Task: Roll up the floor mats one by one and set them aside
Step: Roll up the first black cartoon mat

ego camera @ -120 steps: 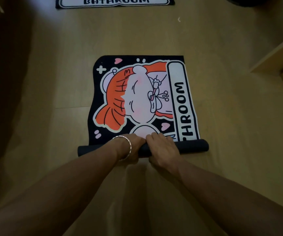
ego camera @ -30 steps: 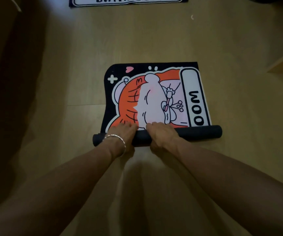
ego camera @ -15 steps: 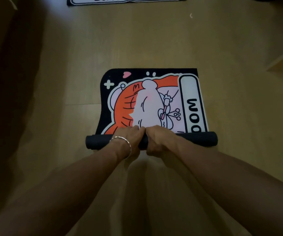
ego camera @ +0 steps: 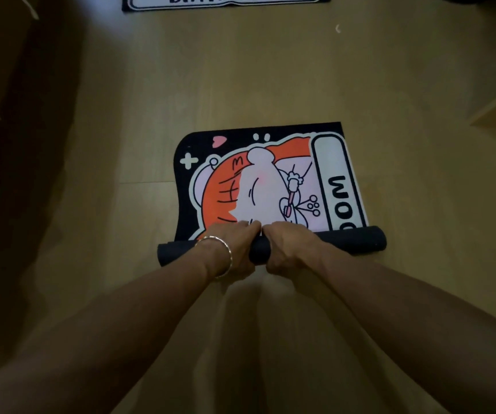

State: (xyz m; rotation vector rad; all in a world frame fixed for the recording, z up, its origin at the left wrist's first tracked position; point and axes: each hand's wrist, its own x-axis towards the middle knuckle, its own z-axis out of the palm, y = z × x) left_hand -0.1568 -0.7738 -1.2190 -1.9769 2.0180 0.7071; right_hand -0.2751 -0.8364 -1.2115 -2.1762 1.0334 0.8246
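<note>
Wooden floor (ego camera: 270,70) holds a half-rolled mat (ego camera: 258,186); both forearms reach toward twelve o'clock, left hand (ego camera: 234,248) and right hand (ego camera: 285,246) clenching fingers round its rolled end.

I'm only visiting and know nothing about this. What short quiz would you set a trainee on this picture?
1. True or false: the cartoon mat is fully rolled up.
2. The left hand and right hand both grip the mat's rolled end. Which wrist wears the bracelet? A) left B) right C) neither
3. Fill in: the second mat, at the top edge, lies ____ on the floor.
Key: 1 false, part of it lies flat beyond the hands; 2 A; 3 flat.
</note>
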